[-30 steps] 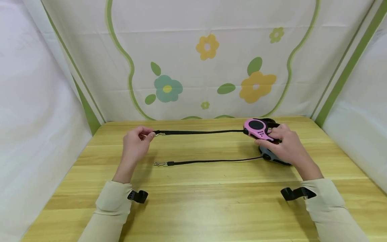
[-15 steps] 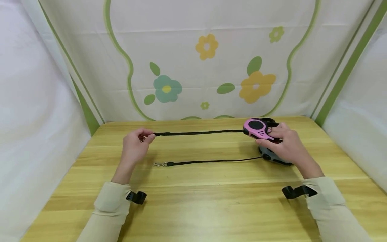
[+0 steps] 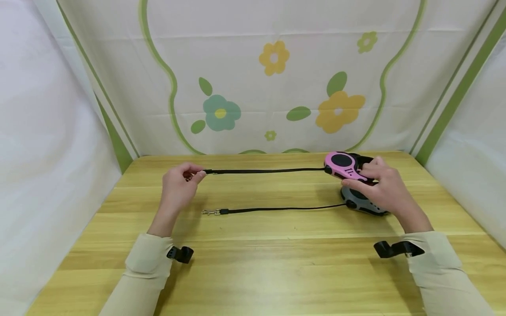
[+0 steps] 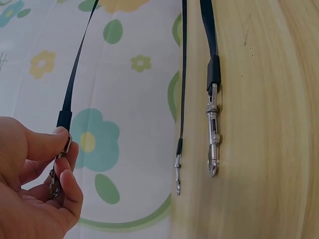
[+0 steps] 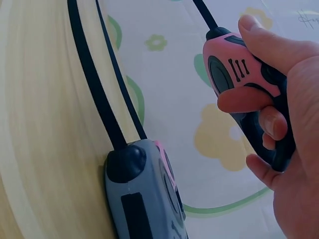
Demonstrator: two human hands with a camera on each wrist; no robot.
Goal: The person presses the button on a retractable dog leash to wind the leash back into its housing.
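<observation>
My right hand (image 3: 365, 175) grips a pink and black retractable leash housing (image 3: 345, 164), held just above the table with the thumb on its top (image 5: 239, 74). Its black strap (image 3: 265, 170) runs taut to the left. My left hand (image 3: 193, 176) pinches the metal clasp (image 4: 56, 172) at the strap's end between thumb and fingers. A second housing, grey (image 3: 361, 202), lies on the table under my right hand. Its thinner strap (image 3: 280, 209) lies stretched to the left and ends in a free clasp (image 4: 213, 144).
The wooden table (image 3: 253, 263) is boxed in by a flowered cloth backdrop (image 3: 272, 87) at the rear and white cloth walls at both sides. Black wrist-camera mounts (image 3: 179, 253) sit on both sleeves.
Both hands keep their holds. The pink housing has shifted a little to the right and up, and the strap stays taut. The view itself has drifted slightly.
</observation>
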